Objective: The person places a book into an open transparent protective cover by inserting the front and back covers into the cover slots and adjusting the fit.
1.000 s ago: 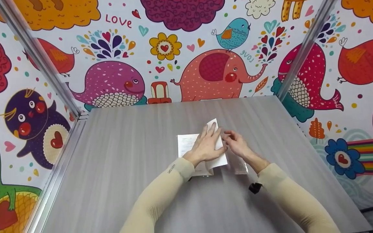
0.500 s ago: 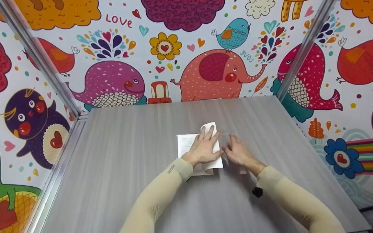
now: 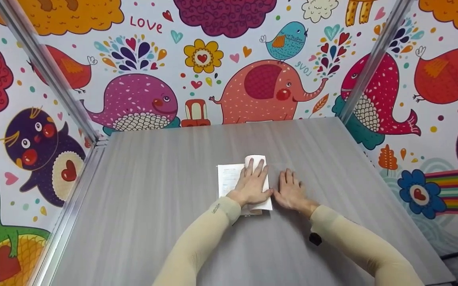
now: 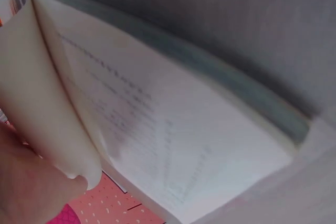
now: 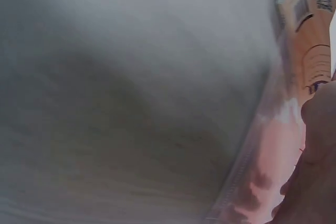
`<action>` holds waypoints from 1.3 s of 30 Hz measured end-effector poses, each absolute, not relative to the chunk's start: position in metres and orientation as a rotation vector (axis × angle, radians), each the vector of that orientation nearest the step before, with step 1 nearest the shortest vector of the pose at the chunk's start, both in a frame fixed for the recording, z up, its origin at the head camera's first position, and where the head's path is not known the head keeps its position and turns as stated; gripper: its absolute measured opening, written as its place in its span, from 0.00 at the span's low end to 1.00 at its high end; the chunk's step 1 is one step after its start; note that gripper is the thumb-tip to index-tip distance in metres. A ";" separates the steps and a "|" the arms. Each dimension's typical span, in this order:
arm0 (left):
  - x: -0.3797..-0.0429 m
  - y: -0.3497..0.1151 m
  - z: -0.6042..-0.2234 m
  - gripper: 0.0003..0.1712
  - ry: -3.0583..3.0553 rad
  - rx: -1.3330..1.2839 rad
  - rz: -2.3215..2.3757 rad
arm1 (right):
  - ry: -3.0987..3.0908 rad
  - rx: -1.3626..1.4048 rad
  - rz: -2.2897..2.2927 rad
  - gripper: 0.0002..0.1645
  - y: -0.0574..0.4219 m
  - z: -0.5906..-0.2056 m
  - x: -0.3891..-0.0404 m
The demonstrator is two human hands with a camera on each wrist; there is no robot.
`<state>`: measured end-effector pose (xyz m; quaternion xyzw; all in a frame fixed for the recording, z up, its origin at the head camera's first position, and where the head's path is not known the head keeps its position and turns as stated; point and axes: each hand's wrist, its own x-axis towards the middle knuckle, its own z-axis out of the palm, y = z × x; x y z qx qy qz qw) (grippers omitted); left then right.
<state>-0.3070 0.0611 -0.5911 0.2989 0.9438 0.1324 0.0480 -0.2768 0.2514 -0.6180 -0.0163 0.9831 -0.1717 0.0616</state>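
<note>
Left hand (image 3: 251, 186) spread over an open book (image 3: 229, 176), right hand (image 3: 291, 192) just beside it

Book lies near the middle of the grey wood-grain table (image 3: 153, 198). Left page white, with small lines of print, too fine to read. A white leaf (image 3: 266, 204) is folded over, its far end rounded and rising past the fingertips. Left hand lies across this leaf, fingers straight and fanned, thumb out to the side; it touches without grasping. Right hand also ungrasping: fingers extended, close together, thumb toward the book. Faint edge of clear plastic film (image 3: 278, 164) beyond its fingertips. Pale sleeves on both arms.

Left wrist view: gives what the head view hides, the thickness of the book. Bluish-grey page edge (image 4: 231, 90) along one long side; the leaf curls up in a roll from the printed page. Print blurred.

Right wrist view: alone shows a curved tan panel (image 5: 310, 40) with a barcode (image 5: 301, 8) and a QR code (image 5: 324, 1). Film shows far more plainly here, with pinkish reflections, beside and partly behind the hand.

Head view only: wall print (image 3: 261, 91), with elephant, whale and birds behind the table.
</note>
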 end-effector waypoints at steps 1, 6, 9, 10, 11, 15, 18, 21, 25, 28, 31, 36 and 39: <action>-0.307 0.062 -0.592 0.53 2.878 0.908 0.394 | 2.964 -0.051 -0.500 0.52 0.252 -0.619 -0.277; -0.307 0.066 -0.598 0.53 2.879 0.891 0.334 | 2.927 -0.051 -0.456 0.55 0.253 -0.626 -0.276; -0.307 0.067 -0.601 0.52 2.885 0.877 0.289 | 2.940 -0.068 -0.437 0.55 0.254 -0.630 -0.276; -0.308 0.067 -0.602 0.51 2.887 0.873 0.279 | 2.944 -0.074 -0.431 0.55 0.255 -0.632 -0.277; -0.308 0.068 -0.603 0.50 2.890 0.869 0.271 | 2.945 -0.079 -0.429 0.56 0.255 -0.634 -0.277; -0.308 0.070 -0.605 0.48 2.888 0.863 0.257 | 2.957 -0.089 -0.448 0.56 0.257 -0.639 -0.277; -0.308 0.071 -0.605 0.46 2.887 0.868 0.247 | 2.979 -0.092 -0.461 0.54 0.257 -0.641 -0.276; -0.308 0.072 -0.605 0.44 2.894 0.877 0.225 | 3.000 -0.092 -0.460 0.52 0.257 -0.644 -0.277; -0.307 0.074 -0.606 0.44 2.901 0.898 0.201 | 3.034 -0.108 -0.468 0.50 0.258 -0.648 -0.276; -0.306 0.076 -0.606 0.43 2.904 0.909 0.194 | 3.055 -0.123 -0.455 0.48 0.259 -0.650 -0.274; -0.307 0.078 -0.607 0.42 2.897 0.904 0.182 | 3.064 -0.139 -0.456 0.47 0.260 -0.652 -0.274; -0.307 0.080 -0.610 0.42 2.918 0.917 0.145 | 3.071 -0.165 -0.468 0.45 0.261 -0.655 -0.275; -0.306 0.079 -0.610 0.42 2.937 0.931 0.143 | 3.087 -0.183 -0.437 0.43 0.262 -0.656 -0.276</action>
